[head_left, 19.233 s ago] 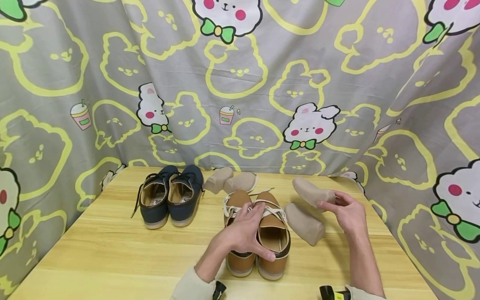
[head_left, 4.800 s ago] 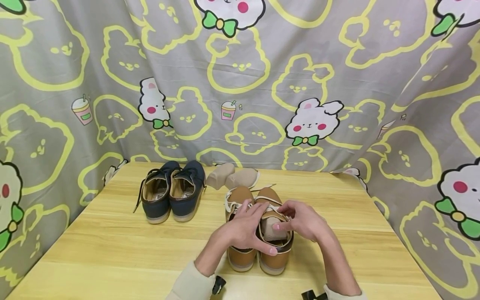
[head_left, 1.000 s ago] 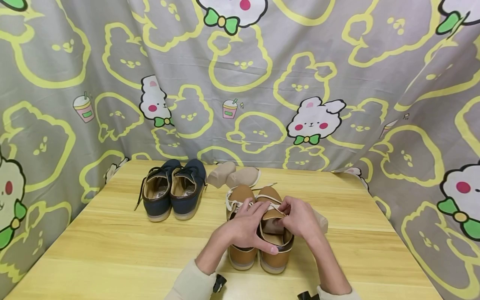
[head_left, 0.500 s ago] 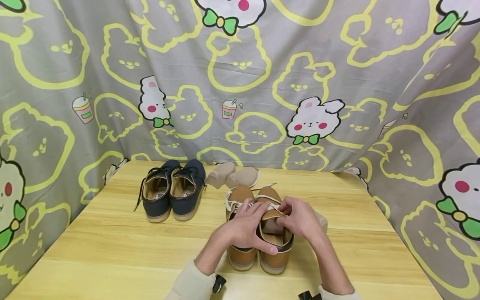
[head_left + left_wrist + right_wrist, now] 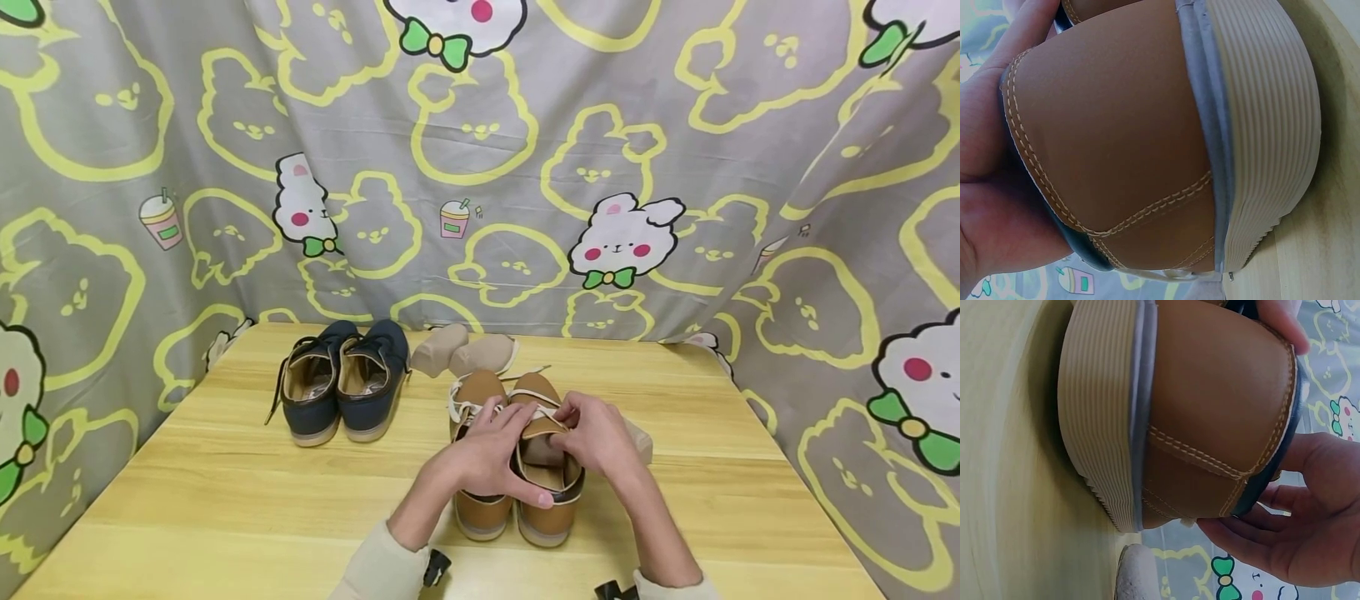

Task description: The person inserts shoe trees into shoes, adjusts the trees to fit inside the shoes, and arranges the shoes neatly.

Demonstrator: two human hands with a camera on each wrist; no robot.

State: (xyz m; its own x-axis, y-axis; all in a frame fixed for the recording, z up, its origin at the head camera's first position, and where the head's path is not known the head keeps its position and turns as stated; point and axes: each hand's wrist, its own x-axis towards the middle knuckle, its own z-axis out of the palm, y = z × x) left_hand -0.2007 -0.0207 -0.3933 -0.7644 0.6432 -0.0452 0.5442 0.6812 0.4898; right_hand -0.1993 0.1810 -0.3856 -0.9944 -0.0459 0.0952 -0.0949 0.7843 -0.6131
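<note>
While a beige pad (image 5: 538,452) sits in the opening of the right brown shoe (image 5: 546,525), we note the right hand (image 5: 600,437) gripping that shoe's right side, thumb inside. The left hand (image 5: 487,460) lies spread, unclenched, over this and the left brown shoe (image 5: 481,518). Another pad (image 5: 642,442) lies just right; two pads (image 5: 483,356), far side. Navy shoes (image 5: 369,412) stand left on the table (image 5: 247,517).

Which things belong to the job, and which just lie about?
In the job:
left hand
right hand
brown leather shoes with white laces
blocky beige insert inside the right one
perhaps another beige insert beside the pair

Seemingly lying about:
navy shoes with dark laces
two rounded beige inserts at the back
</note>
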